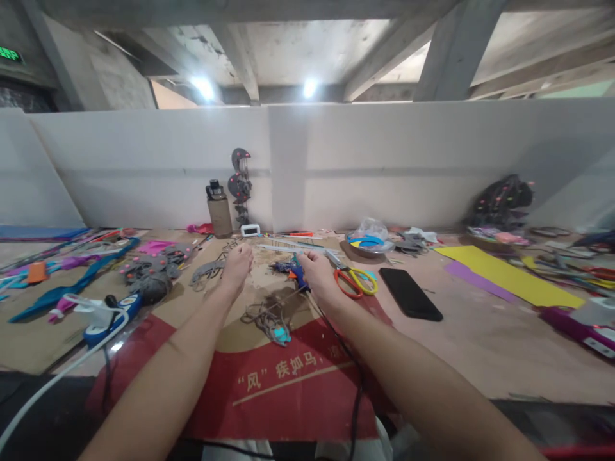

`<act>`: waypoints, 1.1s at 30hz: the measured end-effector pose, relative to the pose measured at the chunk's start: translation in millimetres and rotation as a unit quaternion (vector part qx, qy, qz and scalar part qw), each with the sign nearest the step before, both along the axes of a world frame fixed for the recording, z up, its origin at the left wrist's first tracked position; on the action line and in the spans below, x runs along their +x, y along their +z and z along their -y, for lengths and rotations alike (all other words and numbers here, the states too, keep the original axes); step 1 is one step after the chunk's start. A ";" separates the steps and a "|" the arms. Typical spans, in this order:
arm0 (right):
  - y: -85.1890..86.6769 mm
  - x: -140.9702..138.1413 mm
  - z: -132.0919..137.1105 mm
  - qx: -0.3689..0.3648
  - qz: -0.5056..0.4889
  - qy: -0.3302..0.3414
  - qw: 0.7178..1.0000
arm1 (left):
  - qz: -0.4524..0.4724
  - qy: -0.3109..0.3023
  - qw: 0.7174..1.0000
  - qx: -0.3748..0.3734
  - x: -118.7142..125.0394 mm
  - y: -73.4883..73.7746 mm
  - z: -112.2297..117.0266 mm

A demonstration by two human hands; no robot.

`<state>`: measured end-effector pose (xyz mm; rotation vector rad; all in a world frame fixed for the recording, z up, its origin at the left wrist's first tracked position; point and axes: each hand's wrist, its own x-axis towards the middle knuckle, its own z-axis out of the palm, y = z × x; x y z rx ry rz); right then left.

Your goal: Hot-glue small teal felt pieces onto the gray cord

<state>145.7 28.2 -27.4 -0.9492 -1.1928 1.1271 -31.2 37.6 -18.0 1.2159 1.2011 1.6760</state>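
My left hand (pixel 236 272) is closed, thumb and fingers pressed together above the cardboard; what they pinch is too small to make out. To its left lies a grey crescent-shaped piece (pixel 207 271). My right hand (pixel 318 275) is also closed, its fingertips in a pinch whose contents I cannot make out. A blue glue gun (pixel 300 276) with an orange part lies right beside that hand, touching or just under it. Below, between my forearms, is a tangle of grey yarn (pixel 269 315) with a turquoise scrap (pixel 282 335). Scissors (pixel 354 279) with red and yellow handles rest right of my right hand.
A black phone (pixel 410 293) lies at right, near yellow sheet material (pixel 512 275). A bottle (pixel 220 214) stands by the white partition (pixel 384 153). Left are a blue power strip (pixel 111 320) and grey pieces with pink dots (pixel 156 266). A black cord (pixel 358 390) crosses the red-printed cardboard (pixel 298 410).
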 end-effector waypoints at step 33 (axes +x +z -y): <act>-1.6 -7.8 2.2 0.012 0.015 0.000 1.000 | 0.149 -0.192 0.970 -0.011 -4.6 4.1 -0.1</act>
